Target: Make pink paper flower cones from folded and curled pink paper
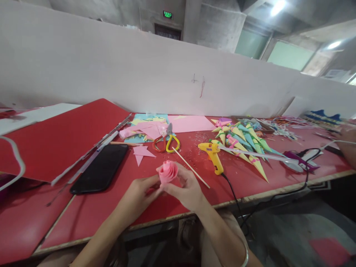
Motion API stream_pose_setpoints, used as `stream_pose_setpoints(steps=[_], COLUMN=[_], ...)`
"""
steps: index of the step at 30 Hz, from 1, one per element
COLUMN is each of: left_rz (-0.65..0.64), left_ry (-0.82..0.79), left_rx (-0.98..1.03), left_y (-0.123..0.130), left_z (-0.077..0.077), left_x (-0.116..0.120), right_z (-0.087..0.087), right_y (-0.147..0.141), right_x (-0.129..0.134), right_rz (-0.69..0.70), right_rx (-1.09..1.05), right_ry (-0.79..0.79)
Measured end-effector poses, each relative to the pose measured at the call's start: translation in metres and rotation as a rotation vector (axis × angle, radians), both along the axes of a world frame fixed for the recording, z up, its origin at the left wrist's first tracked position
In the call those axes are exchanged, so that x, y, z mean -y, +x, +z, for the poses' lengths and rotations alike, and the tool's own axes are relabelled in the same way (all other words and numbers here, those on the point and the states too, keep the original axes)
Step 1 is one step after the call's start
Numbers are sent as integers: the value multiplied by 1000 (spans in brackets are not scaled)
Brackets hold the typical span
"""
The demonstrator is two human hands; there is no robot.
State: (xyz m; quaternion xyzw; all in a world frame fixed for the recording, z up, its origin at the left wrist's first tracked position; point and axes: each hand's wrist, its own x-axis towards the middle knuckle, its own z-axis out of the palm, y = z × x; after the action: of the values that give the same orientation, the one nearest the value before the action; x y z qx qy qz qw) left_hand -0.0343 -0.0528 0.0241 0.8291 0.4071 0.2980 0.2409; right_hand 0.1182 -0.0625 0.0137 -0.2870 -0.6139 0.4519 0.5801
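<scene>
A pink paper rose [168,172], rolled in a spiral, is held upright above the front part of the red table. My left hand [143,193] grips its lower left side with the fingertips. Around its right side and base, my right hand [187,187] has its fingers closed on the same rose. Just behind the hands lie pink star-shaped paper pieces [142,152] and scissors [169,140] with one red and one yellow handle. A thin wooden stick [191,168] rests diagonally to the right of my right hand.
A yellow glue gun [213,155] with its cord lies on the right, beside piled paper cones [246,139]. On the left are a black phone [100,168] and a red board [61,137]. A white partition [155,74] stands behind. Another person's arm [348,144] is at far right.
</scene>
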Motion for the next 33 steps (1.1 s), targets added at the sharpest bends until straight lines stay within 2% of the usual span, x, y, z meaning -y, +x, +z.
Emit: stream_pose_setpoints(steps=[4, 11, 13, 18, 24, 27, 33], left_rz=[-13, -12, 3, -35, -1, -2, 21], left_ry=[-59, -160, -164, -237, -242, -247, -262], left_rx=[41, 107, 109, 31, 105, 119, 138], left_y=[3, 5, 6, 7, 6, 6, 6], left_z=[3, 6, 6, 6, 3, 4, 5], left_x=[3, 5, 5, 5, 2, 1, 3], right_z=[-3, -3, -3, -3, -3, -2, -1], right_y=[-5, -8, -8, -5, -4, -3, -4], right_x=[0, 0, -2, -5, -5, -4, -4], right_rz=[-4, 97, 65, -115, -73, -100, -94], right_rx=[-62, -164, -145, -69, -7, 30, 9], right_ry=[-118, -270, -290, -261, -187, -150, -156])
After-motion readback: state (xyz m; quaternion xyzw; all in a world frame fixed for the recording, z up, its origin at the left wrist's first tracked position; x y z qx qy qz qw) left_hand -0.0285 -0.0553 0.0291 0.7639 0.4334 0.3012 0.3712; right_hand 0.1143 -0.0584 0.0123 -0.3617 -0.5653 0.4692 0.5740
